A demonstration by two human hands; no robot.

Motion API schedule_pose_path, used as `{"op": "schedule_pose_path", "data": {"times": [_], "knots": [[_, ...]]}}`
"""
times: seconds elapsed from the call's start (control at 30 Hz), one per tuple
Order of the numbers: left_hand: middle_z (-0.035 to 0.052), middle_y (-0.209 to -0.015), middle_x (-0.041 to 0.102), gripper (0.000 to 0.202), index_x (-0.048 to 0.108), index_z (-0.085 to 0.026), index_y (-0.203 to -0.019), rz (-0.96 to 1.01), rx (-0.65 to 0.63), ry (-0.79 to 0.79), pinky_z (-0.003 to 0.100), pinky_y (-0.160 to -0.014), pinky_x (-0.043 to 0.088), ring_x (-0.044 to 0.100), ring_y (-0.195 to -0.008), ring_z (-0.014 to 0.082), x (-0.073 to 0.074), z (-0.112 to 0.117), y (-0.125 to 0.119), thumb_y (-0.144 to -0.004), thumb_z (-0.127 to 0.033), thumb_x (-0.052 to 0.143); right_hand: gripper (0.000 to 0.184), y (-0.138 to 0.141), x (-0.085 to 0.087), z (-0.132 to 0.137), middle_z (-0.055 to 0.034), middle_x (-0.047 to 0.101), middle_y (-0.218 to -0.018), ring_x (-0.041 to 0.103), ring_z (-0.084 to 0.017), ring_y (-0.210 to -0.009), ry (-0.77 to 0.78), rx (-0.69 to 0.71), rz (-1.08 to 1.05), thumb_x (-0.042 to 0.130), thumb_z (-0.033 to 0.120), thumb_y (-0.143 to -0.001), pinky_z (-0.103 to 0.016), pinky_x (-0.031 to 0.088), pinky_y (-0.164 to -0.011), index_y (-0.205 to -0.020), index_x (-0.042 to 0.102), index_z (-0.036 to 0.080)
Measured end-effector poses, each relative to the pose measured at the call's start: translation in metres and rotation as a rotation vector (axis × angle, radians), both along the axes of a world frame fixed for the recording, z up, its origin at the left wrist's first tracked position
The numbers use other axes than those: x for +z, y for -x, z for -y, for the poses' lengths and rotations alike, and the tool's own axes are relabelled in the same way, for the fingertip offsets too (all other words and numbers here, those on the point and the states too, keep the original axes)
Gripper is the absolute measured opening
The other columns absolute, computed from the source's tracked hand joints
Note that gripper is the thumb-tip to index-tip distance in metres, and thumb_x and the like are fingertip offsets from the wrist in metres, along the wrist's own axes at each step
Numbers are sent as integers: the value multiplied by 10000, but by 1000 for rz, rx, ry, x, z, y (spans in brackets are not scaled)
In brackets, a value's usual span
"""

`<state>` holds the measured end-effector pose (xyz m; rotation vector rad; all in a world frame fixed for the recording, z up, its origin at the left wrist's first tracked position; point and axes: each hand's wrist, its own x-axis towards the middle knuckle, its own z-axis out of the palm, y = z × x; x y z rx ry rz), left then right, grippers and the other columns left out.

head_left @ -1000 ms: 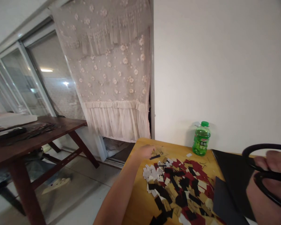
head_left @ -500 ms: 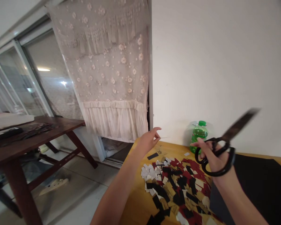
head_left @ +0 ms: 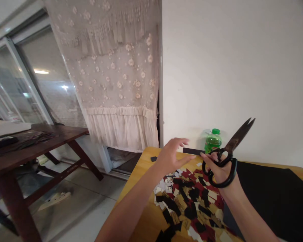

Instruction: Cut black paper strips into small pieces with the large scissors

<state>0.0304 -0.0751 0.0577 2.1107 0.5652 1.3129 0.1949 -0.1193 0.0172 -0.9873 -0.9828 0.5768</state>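
Though dark-bladed, pointed, loop-handled scissors (head_left: 232,143)

Our left hand (head_left: 173,156) is up off the far edge of the surface (head_left: 141,164). The pinch of half a second ago is gone, and the hand now spreads open above the pile of cut pieces (head_left: 189,201). Our right hand (head_left: 218,169) has swung in from the near right to just beside it. It carries the scissors (head_left: 232,144), whose blades now point up and right. A black strip (head_left: 192,151) newly shows just past our left fingertips.
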Motion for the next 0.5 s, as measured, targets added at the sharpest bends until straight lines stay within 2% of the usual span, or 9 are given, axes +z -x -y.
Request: {"op": "schedule_pose_path", "data": {"times": [0.03,0.1,0.17,0.2,0.27,0.5], "knots": [[112,-1074,607,419,541,-204,-1097,149,-35,187,362,-889,382,549,-985,231,-1,-2,-2,-775,-471,565,447,1,2,2,54,531,-527,463,-91,-332,-20,27,12,769,405,-612,-218,351,-317,-596,360,226],[130,-1044,625,497,527,-171,-1068,374,-195,597,383,-879,392,573,-971,241,-2,-4,-7,-795,-581,463,446,5,4,4,66,501,-498,460,-92,-330,-45,91,40,756,411,-631,-218,354,-325,-602,350,228],[150,-969,656,563,544,-141,-1009,445,-417,924,401,-891,383,599,-947,257,-3,-5,-10,-810,-638,369,443,11,3,5,68,497,-484,447,-88,-319,-27,138,89,747,408,-649,-216,346,-323,-609,344,228],[157,-930,667,581,554,-130,-990,447,-508,1018,399,-896,378,609,-930,260,-3,-5,-11,-812,-645,353,443,14,1,5,67,500,-478,440,-86,-315,-15,150,113,745,406,-655,-216,342,-321,-611,341,228],[152,-854,678,569,570,-122,-969,464,-599,1079,378,-885,380,625,-884,253,-4,-2,-13,-826,-626,349,460,19,-2,4,68,494,-461,429,-86,-307,-4,158,120,747,411,-652,-215,328,-311,-605,326,230],[133,-743,666,546,580,-122,-922,487,-618,1054,336,-792,405,615,-727,214,3,8,-14,-853,-592,310,520,30,5,7,94,426,-415,426,-81,-303,27,200,-67,781,449,-577,-202,320,-305,-581,309,231]]}}
